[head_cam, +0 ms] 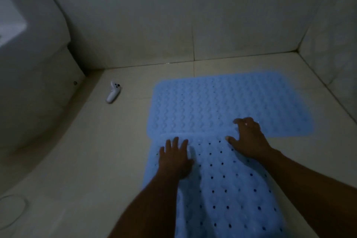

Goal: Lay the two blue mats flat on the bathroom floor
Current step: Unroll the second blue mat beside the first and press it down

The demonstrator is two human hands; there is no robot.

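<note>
Two light blue rubber mats lie on the tiled bathroom floor. The far mat (228, 102) lies flat near the back wall, its long side running left to right. The near mat (231, 189), dotted with dark holes, runs toward me and its far edge overlaps the far mat's front edge. My left hand (174, 158) presses palm down on the near mat's far left part, fingers spread. My right hand (248, 137) rests with fingers spread where the two mats meet. Neither hand grips anything.
A white handheld controller (113, 92) lies on the floor to the left of the mats. A white curved fixture (38, 87) fills the left side. Tiled walls close the back and right (332, 44). A thin white loop (13, 210) lies at the lower left.
</note>
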